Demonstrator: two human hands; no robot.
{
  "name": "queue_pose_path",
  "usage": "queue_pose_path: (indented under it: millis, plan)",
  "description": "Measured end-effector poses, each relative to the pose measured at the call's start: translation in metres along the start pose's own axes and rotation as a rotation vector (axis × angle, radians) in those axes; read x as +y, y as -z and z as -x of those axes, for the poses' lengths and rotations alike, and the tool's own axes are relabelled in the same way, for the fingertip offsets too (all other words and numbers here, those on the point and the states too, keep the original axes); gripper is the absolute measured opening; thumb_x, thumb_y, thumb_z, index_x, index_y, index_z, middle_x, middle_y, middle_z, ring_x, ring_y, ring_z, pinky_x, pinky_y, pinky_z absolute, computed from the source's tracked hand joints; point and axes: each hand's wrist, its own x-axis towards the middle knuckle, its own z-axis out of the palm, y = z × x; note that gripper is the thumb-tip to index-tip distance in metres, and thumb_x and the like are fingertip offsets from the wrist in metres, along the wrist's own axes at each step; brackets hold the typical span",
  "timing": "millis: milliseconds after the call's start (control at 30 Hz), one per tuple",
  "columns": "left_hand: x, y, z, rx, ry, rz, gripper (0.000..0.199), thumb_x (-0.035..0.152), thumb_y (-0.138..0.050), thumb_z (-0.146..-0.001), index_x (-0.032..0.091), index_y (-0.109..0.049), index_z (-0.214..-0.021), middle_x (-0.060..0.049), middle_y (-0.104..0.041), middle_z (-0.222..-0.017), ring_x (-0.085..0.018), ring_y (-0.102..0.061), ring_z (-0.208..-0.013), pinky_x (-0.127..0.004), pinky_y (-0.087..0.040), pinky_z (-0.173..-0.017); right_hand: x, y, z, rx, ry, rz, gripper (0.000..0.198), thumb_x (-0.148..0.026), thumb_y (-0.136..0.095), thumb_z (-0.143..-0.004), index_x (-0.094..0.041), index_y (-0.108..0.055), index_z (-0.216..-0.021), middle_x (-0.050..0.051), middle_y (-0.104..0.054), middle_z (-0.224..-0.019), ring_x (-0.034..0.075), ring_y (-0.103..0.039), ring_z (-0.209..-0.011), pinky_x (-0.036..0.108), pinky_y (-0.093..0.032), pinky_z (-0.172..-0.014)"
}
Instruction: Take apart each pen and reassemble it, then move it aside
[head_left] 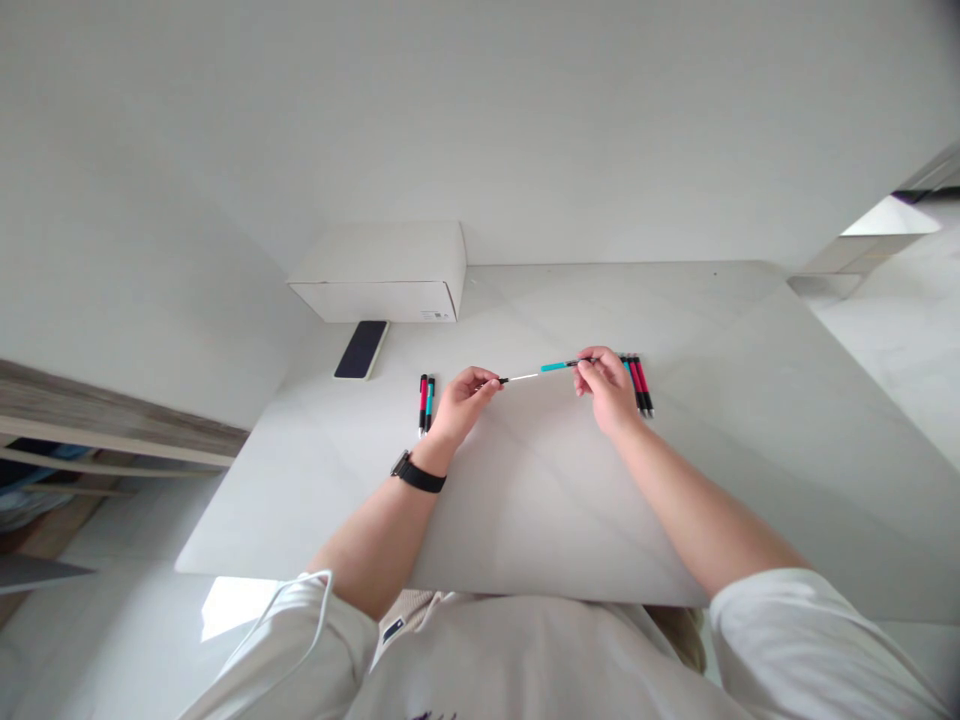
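My left hand (466, 402) is closed in a pinch on the black end of a pen part, from which a thin white refill (523, 377) sticks out to the right. Facing it, a teal and black pen barrel (555, 367) is held between the fingertips of my right hand (606, 388). A small gap separates the refill tip from the barrel. Beside my left hand lie a red and black pen (422, 402) and a teal and black pen (430, 400). Several pens (642, 385), red and teal with black, lie side by side, partly hidden behind my right hand.
At the back left of the white table (555, 500), a white box (382, 285) stands against the wall. A dark-screened phone (362, 350) lies in front of it. A white cable (319, 630) loops over my left sleeve.
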Motion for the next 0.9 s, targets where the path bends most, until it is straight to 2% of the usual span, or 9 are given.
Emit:
queue_pose_path:
  millis: [200,333,567,900]
  plan:
    - [0.004,0.001,0.000,-0.006,0.031,0.072,0.031,0.047,-0.075,-0.091,0.019,-0.068,-0.103,-0.007,-0.075,-0.095,-0.015,-0.065,-0.080,-0.028,-0.052,-0.076,0.002,0.015,-0.011,0.081,-0.012,0.009,0.027,-0.051,-0.061,-0.094,-0.029,-0.058,-0.108,0.001,-0.060,-0.081,0.016,-0.058,-0.064,0.028,-0.047,-0.052]
    - [0.005,0.002,-0.002,0.018,0.030,0.108,0.033,0.048,-0.075,-0.090,0.019,-0.068,-0.102,-0.007,-0.075,-0.095,-0.014,-0.065,-0.080,-0.029,-0.052,-0.075,0.009,0.025,-0.014,0.097,-0.034,0.170,0.024,-0.050,-0.063,-0.091,-0.027,-0.062,-0.101,-0.002,-0.057,-0.070,0.016,-0.053,-0.056,0.028,-0.042,-0.048]
    - [0.007,0.002,-0.002,0.033,0.023,0.089,0.035,0.051,-0.074,-0.090,0.019,-0.068,-0.101,-0.007,-0.075,-0.095,-0.015,-0.066,-0.080,-0.030,-0.053,-0.076,0.004,0.023,-0.007,0.030,0.074,0.673,0.013,-0.036,-0.063,-0.089,-0.025,-0.070,-0.092,0.002,-0.068,-0.073,0.020,-0.061,-0.064,0.032,-0.043,-0.060]
    - [0.004,0.002,-0.003,0.041,0.006,0.150,0.032,0.048,-0.078,-0.089,0.018,-0.070,-0.100,-0.006,-0.074,-0.091,-0.013,-0.062,-0.076,-0.027,-0.050,-0.073,-0.011,0.013,0.001,-0.116,0.270,0.816,0.007,-0.027,-0.060,-0.090,-0.024,-0.067,-0.091,0.002,-0.070,-0.082,0.019,-0.063,-0.071,0.032,-0.045,-0.070]
